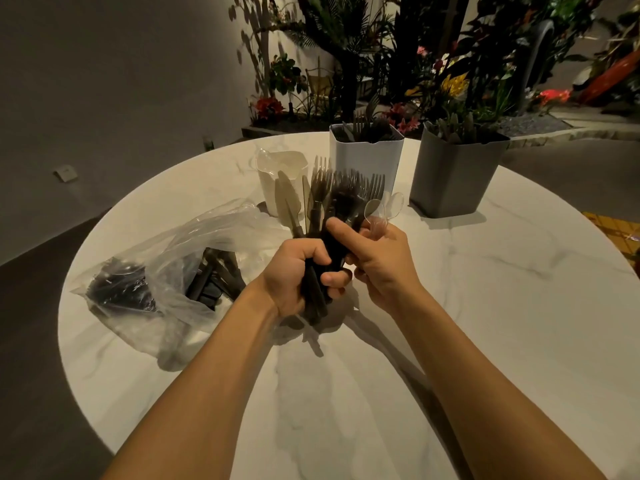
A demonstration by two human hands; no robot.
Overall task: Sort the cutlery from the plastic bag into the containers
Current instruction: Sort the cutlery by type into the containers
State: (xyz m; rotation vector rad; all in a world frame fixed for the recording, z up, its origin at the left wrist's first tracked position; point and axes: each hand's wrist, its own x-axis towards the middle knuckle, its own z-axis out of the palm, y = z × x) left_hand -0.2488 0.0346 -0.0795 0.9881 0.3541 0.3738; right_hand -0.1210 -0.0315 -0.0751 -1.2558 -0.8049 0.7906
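Cutlery bundle (334,202) gripped in left hand (298,271); right hand (384,261) pinches clear spoons (382,209).

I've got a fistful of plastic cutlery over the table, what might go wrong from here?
One: the mixed bundle fans loosely from your left hand, so pulling one piece may drag others onto the table. Two: the clear spoons your right hand pinches are hard to see in this dim light and might slip unnoticed.
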